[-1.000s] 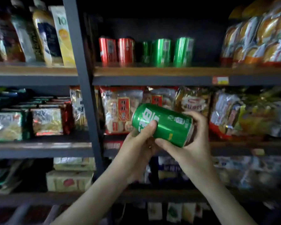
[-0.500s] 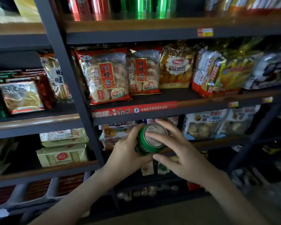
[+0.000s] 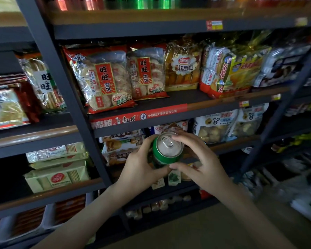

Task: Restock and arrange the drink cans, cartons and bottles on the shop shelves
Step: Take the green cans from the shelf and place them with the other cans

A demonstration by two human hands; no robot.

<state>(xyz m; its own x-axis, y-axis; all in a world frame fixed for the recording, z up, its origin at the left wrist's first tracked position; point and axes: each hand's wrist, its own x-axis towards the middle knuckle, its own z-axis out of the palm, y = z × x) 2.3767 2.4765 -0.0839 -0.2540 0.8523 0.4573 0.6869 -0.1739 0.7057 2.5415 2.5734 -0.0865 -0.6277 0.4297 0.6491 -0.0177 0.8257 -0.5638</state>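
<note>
Dim shop shelving backs the scene. Before its lower tiers, the left hand (image 3: pixel 142 169) wraps the green can (image 3: pixel 166 153) from the left, fingers curled close round its body. The right hand (image 3: pixel 203 166) pinches the lid rim, thumb on the near edge and fingers on the far. The can stands roughly upright, lid toward the camera. Well above, along the top shelf (image 3: pixel 133 17), green cans (image 3: pixel 147 2) stand beside red cans (image 3: pixel 74 3), with snack bags (image 3: pixel 104 81) on the shelf between. The move is probably upward, axis kept vertical.
</note>
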